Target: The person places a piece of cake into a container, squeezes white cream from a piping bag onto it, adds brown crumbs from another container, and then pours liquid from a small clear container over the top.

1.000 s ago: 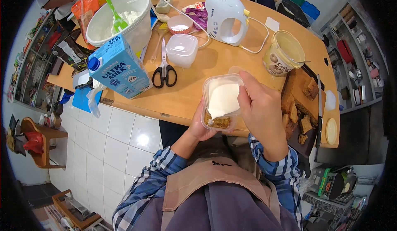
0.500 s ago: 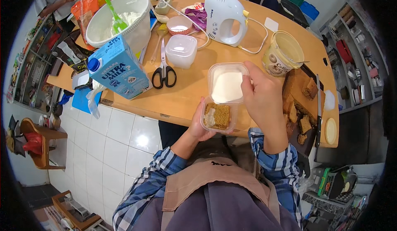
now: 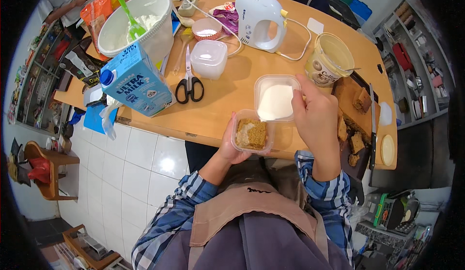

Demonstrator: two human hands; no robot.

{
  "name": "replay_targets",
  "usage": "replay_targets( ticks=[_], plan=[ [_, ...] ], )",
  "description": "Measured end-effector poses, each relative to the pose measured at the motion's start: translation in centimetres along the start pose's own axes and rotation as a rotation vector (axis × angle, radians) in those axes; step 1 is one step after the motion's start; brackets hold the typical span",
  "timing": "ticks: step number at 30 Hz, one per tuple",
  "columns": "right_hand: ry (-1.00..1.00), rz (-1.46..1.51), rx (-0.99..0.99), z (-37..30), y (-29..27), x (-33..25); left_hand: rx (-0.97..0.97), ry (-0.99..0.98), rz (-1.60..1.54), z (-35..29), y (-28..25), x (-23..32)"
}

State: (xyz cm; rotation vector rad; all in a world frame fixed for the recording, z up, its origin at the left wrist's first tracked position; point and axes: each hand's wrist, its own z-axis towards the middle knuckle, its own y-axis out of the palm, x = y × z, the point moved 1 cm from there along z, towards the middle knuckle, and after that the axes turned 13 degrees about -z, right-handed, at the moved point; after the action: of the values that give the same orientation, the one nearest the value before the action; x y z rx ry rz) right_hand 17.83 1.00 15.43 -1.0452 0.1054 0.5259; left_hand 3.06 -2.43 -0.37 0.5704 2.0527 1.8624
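Observation:
My left hand (image 3: 231,148) cups a small clear plastic container (image 3: 270,133) just over the table's near edge. Inside it lies a piece of brown cake (image 3: 252,134) with a paler, wet-looking patch on its left part. My right hand (image 3: 317,117) is closed at the right rim of a second clear square container (image 3: 258,82), which holds white liquid (image 3: 275,101), perhaps milk. Its thumb and fingers hide that rim. The second container sits just beyond and right of the cake container, and its near edge lies close to it.
A hand mixer (image 3: 261,21), scissors (image 3: 189,86), a lidded container (image 3: 209,59) and a blue milk carton (image 3: 138,81) stand beyond my hands. A white bowl (image 3: 164,33) holds cream and a green spatula (image 3: 125,8). Right are a tub (image 3: 322,62), cut cake (image 3: 351,100) and a knife (image 3: 373,129).
My right hand and the container of white liquid have shifted right, away from the cake container. My left hand stays nearly in place, and more of the cake shows.

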Motion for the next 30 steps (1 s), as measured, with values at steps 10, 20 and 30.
replay_targets(
  ticks=[10, 20, 30],
  plan=[
    [0.028, -0.002, 0.035, -0.9, -0.8, 0.3, -0.019, 0.007, -0.039, -0.1, 0.5, -0.1],
    [0.016, -0.003, 0.039, -1.8, -1.8, -0.2, -0.015, 0.011, 0.016, 0.0, 0.1, -0.1],
    [0.009, 0.062, -0.004, -1.7, -2.0, -1.3, -0.006, 0.015, 0.098, 0.0, 0.4, -0.2]
  ],
)
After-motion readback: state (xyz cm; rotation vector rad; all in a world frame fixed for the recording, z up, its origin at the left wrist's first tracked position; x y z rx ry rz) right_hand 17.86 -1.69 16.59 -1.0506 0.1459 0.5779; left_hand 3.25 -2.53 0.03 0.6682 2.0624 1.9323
